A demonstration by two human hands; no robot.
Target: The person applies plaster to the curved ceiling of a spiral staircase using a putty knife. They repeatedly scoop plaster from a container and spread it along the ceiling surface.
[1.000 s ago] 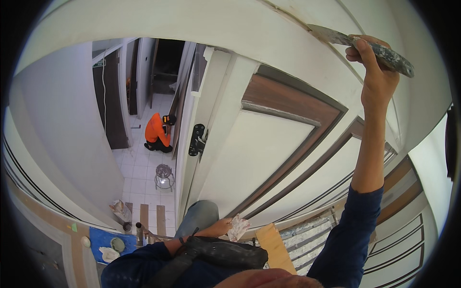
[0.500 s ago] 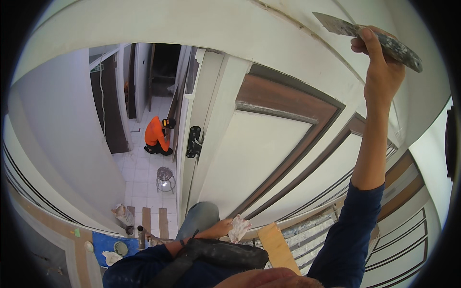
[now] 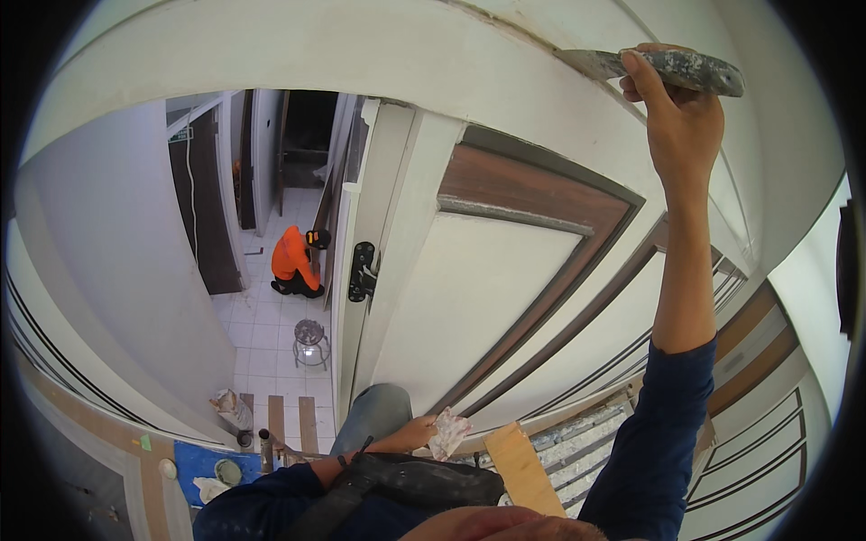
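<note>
Raised at the upper right, my right hand (image 3: pixel 677 113) is closed round the handle of a putty knife (image 3: pixel 690 72) crusted with dried filler. Its thumb presses along the top of the handle. The blade points left, its tip at the rough seam (image 3: pixel 514 34) above the white door; whether it touches cannot be made out. Low in front of my body, my left hand (image 3: pixel 415 434) grips a crumpled white wad (image 3: pixel 449 434) with reddish stains, cloth or paper I cannot tell. Below the seam lies the panelled door (image 3: pixel 496 270), white with brown and grey mouldings.
A black door lock (image 3: pixel 363 270) sits on the door's edge. Down in the corridor a person in an orange top (image 3: pixel 290 255) crouches near a round stool (image 3: pixel 310 335). Below me are a wooden plank (image 3: pixel 523 469), a splattered slatted platform (image 3: pixel 577 446) and a blue sheet (image 3: pixel 194 462) with a bowl (image 3: pixel 227 472).
My right hand has moved left with the putty knife, bringing the blade tip to the seam, and the knife lies more level. My left hand has hardly moved.
</note>
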